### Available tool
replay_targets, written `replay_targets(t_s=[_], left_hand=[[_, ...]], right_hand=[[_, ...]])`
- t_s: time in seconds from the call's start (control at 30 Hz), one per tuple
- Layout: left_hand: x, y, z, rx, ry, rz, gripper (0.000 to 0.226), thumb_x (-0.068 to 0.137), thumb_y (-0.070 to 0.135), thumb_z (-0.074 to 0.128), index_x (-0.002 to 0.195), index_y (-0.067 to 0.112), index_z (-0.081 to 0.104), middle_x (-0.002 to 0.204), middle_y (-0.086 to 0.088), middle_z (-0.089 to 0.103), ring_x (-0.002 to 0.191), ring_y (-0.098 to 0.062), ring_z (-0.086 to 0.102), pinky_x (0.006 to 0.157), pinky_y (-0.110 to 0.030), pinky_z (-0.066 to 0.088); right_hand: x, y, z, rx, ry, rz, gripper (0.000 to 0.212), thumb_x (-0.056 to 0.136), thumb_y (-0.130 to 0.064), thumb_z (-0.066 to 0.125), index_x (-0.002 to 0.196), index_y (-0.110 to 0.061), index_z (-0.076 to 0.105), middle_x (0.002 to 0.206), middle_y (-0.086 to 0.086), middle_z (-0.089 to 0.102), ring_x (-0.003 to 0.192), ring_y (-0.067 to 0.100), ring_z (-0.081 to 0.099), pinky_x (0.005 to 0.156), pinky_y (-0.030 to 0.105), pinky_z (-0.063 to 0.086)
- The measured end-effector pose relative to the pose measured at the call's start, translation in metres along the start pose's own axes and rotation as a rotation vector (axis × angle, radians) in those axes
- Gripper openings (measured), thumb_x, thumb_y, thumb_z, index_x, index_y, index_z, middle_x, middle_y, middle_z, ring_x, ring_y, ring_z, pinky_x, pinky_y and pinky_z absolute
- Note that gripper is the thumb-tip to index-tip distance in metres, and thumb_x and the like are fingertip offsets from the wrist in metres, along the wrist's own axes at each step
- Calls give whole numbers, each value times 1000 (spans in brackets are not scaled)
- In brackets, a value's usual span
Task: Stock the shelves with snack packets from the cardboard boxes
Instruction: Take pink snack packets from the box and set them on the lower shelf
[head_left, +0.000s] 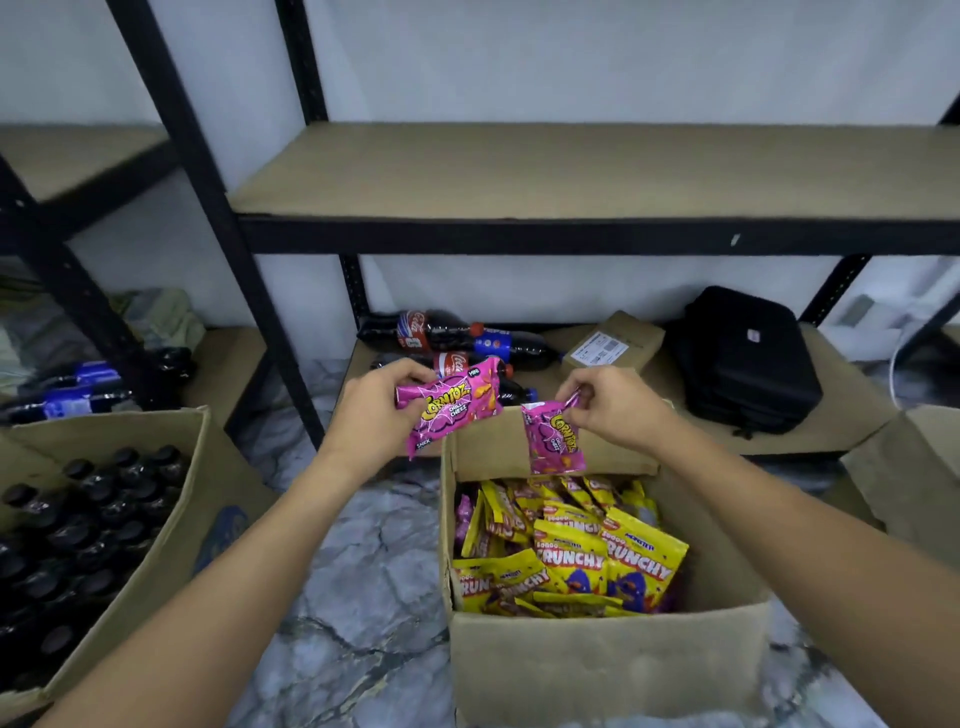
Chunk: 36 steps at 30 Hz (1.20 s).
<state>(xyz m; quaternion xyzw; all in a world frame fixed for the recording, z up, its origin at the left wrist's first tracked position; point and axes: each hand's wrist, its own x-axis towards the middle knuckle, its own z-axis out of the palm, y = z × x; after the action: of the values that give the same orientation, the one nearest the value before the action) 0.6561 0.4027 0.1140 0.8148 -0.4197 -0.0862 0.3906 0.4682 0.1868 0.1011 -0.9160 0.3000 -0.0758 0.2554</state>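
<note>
Two pink packets (451, 410) are up out of the open box (597, 670): my left hand (374, 410) grips the bunch flat, my right hand (613, 410) pinches one (555, 439) by its top seal, ready for the bare shelf (571, 171). How many my left holds, I can't tell; yellow packets (582, 561) bury the rest.

Pink packets (451, 411) with yellow lettering; yellow packets (571, 558) with purple in the brown cardboard box (597, 670); black shelf frame (571, 236), tan boards; grey marbled floor (374, 587).
</note>
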Motion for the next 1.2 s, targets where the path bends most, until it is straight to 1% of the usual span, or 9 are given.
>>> replay_targets(t_s=[0.2,0.3,0.47,0.53,0.67,0.8,1.0,1.13,1.2], left_hand=[[15,34,-40,5,86,27,27,90,8,67,103,32,68,96,11,69,53,-5,54,53,-25,46],[28,50,-67,-22,122,47,25,91,9,67,101,32,67,94,10,69,55,-6,60,48,-17,44],[53,76,-110,-40,190,89,26,88,9,70,94,35,69,85,13,70,67,-26,68,72,-40,58],[69,84,-121,-31,201,100,26,89,11,70,92,36,66,88,9,70,64,-27,67,68,-38,57],[112,91,-131,-19,208,121,20,91,11,68,98,30,69,99,5,68,72,-10,63,60,-26,47],[169,86,-125,-18,211,97,18,92,9,66,102,23,71,95,1,70,69,-5,59,54,-17,39],[264,67,-101,-43,124,70,22,95,7,61,110,20,69,99,-2,69,88,-18,67,75,-27,51],[307,56,-89,-43,67,56,22,96,2,56,105,20,65,101,-8,68,86,-19,64,73,-22,50],[320,49,-85,29,49,30,17,96,8,57,105,21,65,99,-4,68,80,-9,60,66,-15,43]], right_hand=[[1,-38,-82,-1,136,-64,20,84,-10,72,97,-23,64,80,-3,65,74,12,61,66,22,47],[7,-59,-116,-8,179,-89,26,83,-8,70,101,-24,60,80,-1,64,73,12,62,61,22,49],[26,-92,-165,-52,265,-169,28,82,-3,71,103,-18,60,79,0,65,71,12,61,65,21,50],[39,-102,-182,-87,331,-205,29,80,0,70,103,-14,61,80,2,67,71,8,60,61,10,43],[73,-114,-207,-142,338,-237,32,80,1,67,106,-16,60,82,2,66,82,18,63,75,35,53],[127,-118,-216,-212,315,-254,34,84,0,62,109,-22,57,83,1,66,82,17,64,70,35,53],[230,-110,-213,-222,224,-271,35,86,-4,60,114,-27,58,89,1,69,82,17,66,76,40,57],[276,-97,-201,-238,119,-264,41,86,-1,55,117,-27,62,89,3,70,84,19,67,78,40,56],[290,-89,-194,-215,105,-240,38,88,-4,54,117,-26,64,88,0,71,86,17,67,80,38,55]])
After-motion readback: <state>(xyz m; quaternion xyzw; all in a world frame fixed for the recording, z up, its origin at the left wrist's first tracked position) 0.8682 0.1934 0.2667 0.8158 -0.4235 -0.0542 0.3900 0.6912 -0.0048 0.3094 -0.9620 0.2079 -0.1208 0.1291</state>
